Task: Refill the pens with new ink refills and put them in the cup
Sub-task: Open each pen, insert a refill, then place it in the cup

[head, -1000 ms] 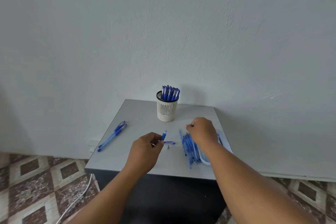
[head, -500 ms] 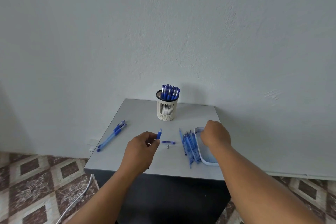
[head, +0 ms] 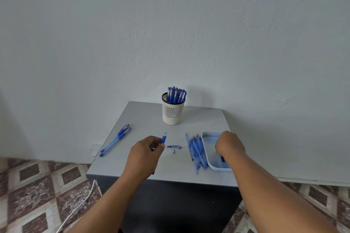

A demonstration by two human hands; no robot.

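Grey tabletop (head: 144,159): left hand (head: 144,155) pinches a light, stiff pen barrel (head: 164,137) mid-shaft; right hand (head: 229,144) reaches into the tray (head: 205,135), grip hidden.

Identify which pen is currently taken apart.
The pen barrel held in the left hand; its cap and tip lie loose beside it.

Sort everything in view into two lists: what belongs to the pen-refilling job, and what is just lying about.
Job:
- pen barrel held in the left hand
- pen cap and metal tip
- pile of refills
- tray under the right hand
- cup of pens
- two pens

Lying about:
- white cable on the floor
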